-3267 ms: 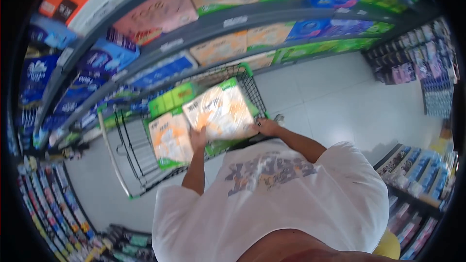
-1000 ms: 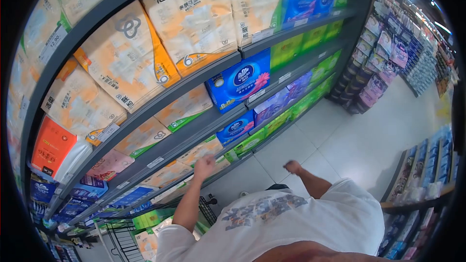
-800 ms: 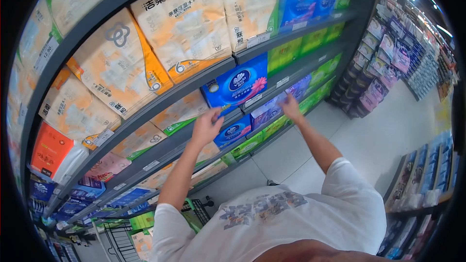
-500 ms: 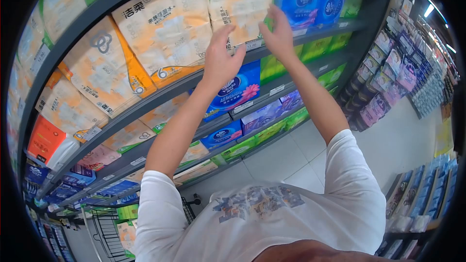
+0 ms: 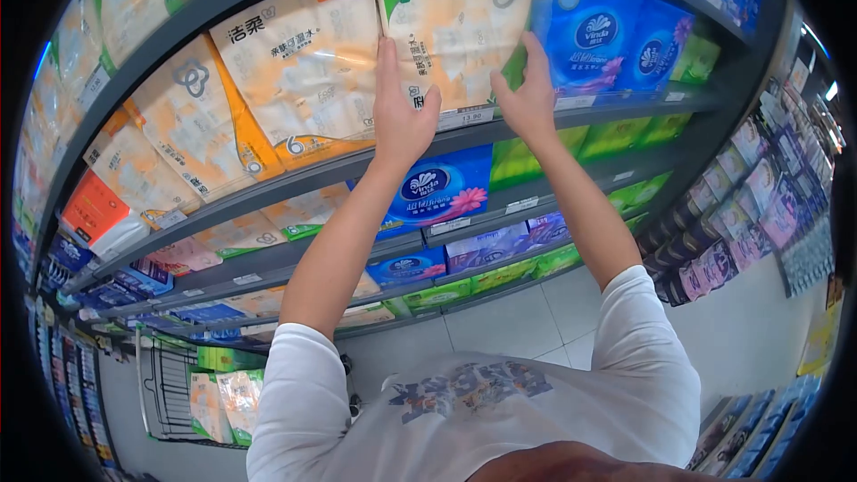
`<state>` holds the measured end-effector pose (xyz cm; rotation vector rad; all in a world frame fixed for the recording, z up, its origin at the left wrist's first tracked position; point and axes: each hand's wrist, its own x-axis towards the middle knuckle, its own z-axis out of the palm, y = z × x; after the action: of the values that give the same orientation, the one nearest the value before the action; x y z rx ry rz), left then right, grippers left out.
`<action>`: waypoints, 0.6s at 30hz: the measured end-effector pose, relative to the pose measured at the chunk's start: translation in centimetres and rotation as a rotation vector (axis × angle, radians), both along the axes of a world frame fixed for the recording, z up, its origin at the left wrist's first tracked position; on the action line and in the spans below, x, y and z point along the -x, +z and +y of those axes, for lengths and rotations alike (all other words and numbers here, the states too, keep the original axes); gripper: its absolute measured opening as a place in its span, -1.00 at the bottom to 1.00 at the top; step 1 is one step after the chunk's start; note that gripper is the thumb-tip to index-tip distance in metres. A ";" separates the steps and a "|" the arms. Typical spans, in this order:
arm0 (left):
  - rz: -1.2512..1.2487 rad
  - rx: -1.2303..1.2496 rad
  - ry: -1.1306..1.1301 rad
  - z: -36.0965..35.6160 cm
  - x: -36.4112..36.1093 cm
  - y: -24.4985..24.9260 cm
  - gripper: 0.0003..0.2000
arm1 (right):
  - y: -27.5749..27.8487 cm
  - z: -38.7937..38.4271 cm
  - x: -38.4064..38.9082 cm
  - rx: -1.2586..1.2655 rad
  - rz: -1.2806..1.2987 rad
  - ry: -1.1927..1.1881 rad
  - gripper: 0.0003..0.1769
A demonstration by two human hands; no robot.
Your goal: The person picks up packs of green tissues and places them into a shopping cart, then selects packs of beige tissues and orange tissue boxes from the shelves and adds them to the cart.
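Both hands are at a beige tissue pack with a green corner on the upper shelf. My left hand lies along the pack's left edge, fingers stretched up and thumb apart. On the other side, my right hand has its fingertips at the right edge, thumb apart from them. The pack stands upright behind the price strip. A beige pack with an orange corner is left of it, and blue Vinda packs are to the right.
Lower shelves hold a blue Vinda pack and green packs. A wire cart with tissue packs stands at the lower left. Hanging goods are on the right, above the tiled floor.
The left hand has moved up and its fingers now lie against the pack's left edge. My right hand has come to the right edge. The camera view has shifted slightly.
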<state>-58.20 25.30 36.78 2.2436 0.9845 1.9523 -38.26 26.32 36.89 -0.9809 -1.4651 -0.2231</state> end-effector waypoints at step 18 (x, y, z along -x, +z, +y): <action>-0.193 0.184 -0.104 0.7 -0.6 2.1 -0.41 | 2.2 -1.0 -0.7 0.177 0.326 0.254 -0.11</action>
<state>-57.65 26.05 38.85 1.9292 0.9595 1.9055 -37.51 25.32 39.11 -0.9115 -1.3049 0.2452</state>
